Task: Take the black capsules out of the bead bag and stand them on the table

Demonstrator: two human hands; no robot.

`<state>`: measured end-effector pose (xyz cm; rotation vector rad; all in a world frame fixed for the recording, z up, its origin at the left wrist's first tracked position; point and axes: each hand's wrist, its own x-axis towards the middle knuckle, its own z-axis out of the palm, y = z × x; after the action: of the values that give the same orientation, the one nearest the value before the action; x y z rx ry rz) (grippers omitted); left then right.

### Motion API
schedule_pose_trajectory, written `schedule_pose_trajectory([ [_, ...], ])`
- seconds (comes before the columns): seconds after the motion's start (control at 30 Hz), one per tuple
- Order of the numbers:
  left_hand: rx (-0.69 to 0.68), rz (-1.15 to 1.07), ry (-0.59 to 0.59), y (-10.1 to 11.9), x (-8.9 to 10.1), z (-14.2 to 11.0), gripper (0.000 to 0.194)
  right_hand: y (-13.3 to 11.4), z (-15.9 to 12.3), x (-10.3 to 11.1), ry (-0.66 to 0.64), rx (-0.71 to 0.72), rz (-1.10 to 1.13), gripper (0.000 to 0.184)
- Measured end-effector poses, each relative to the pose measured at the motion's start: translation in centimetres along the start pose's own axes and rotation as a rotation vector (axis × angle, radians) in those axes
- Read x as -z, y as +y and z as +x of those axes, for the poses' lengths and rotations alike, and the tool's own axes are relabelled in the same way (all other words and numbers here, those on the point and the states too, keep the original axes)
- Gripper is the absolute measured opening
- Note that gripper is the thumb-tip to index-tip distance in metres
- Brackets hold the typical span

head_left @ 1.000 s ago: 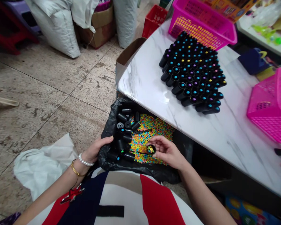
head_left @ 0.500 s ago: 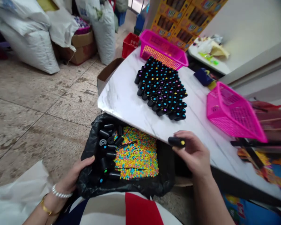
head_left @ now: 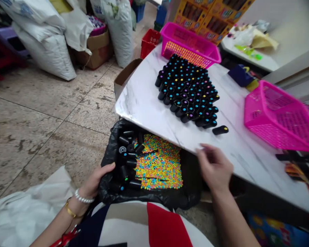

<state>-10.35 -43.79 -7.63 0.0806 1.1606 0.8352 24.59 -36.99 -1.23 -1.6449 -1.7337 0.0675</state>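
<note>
My left hand point(head_left: 99, 178) grips the left rim of a tray point(head_left: 106, 173) lined with black plastic, its thumb on top and its other fingers hidden behind the side. Small multicoloured balls point(head_left: 159, 166) fill the tray's middle, with several black cylinders point(head_left: 124, 140) lying to their left. My right hand point(head_left: 216, 168) is empty above the table's near edge, fingers loosely curled and thumb apart. Just beyond it, a black cylinder with a yellow dot point(head_left: 220, 130) lies on its side on the table. Farther back, many black cylinders with coloured dots point(head_left: 187, 92) stand packed together.
The white marbled table point(head_left: 144, 106) carries a pink basket point(head_left: 193, 44) at the back and another pink basket point(head_left: 280, 116) at the right. A cardboard box point(head_left: 126, 75) stands by the table's left edge. White sacks point(head_left: 46, 51) rest on the floor.
My right hand has let go of the cylinder with the yellow dot, which now lies on the table beside the group. My left hand keeps its hold on the tray. The view has shifted slightly.
</note>
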Motion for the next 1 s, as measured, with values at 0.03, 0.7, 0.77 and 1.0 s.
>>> schedule_pose_trajectory([
  [0.03, -0.012, 0.012, -0.013, 0.1, -0.1, 0.0, 0.019, -1.6, -1.0, -0.9, -0.147, 0.122, 0.038, 0.017],
  [0.7, -0.066, -0.012, -0.115, -0.3, 0.4, 0.0, 0.040, -6.4, -2.7, -9.2, -0.723, 0.319, 0.138, 0.038],
  [0.77, -0.075, -0.021, -0.126, -0.2, 0.5, 0.0, 0.038, -5.4, -3.0, -7.8, -0.809, 0.321, 0.105, 0.062],
  [1.0, -0.088, -0.041, -0.176, -0.1, 0.3, 0.5, 0.031, -3.8, -4.8, -6.8, -0.963, 0.605, -0.161, 0.026],
])
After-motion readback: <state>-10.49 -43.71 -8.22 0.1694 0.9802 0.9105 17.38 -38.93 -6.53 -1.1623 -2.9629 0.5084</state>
